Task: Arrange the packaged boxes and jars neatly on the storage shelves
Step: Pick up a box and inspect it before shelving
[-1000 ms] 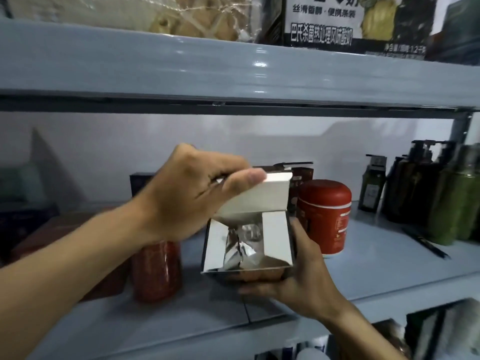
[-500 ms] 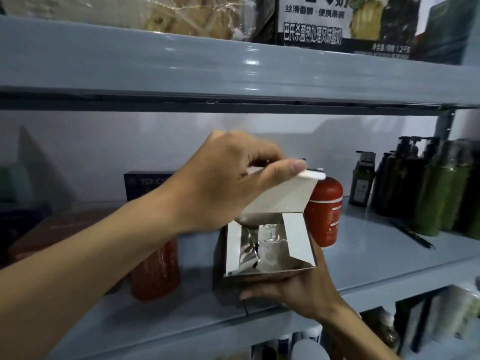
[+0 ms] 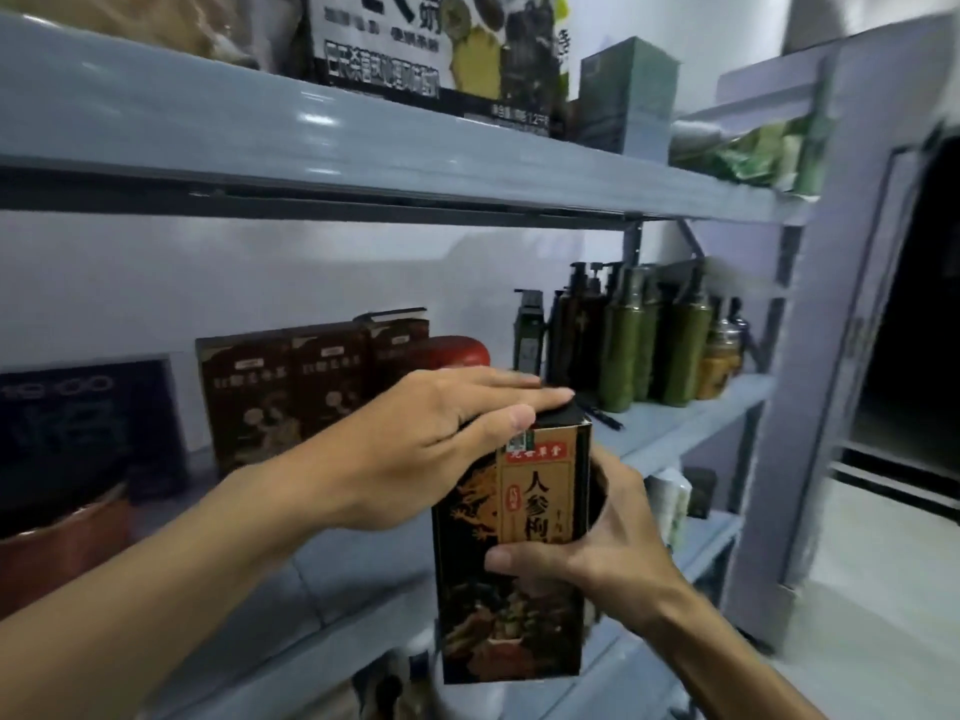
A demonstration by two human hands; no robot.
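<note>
A tall dark box (image 3: 514,574) with gold print and a dragon stands upright in front of the grey middle shelf (image 3: 691,428). My right hand (image 3: 597,553) grips its right side, thumb across the front. My left hand (image 3: 447,439) lies flat on the box top, fingers straight, pressing the lid down. Behind, three matching dark boxes (image 3: 291,392) stand in a row at the back of the shelf, with a red jar (image 3: 457,350) partly hidden behind my left hand.
Green and dark pump bottles (image 3: 644,340) crowd the shelf's right end, and a pen (image 3: 602,413) lies near them. A dark box (image 3: 78,423) and a brown box (image 3: 57,553) sit at the left. Printed packages (image 3: 441,49) fill the upper shelf. The lower shelf (image 3: 706,537) holds more items.
The box flap that my left hand held up is now closed, and the hand lies flat on it. The box was tipped upright. The view has swung right.
</note>
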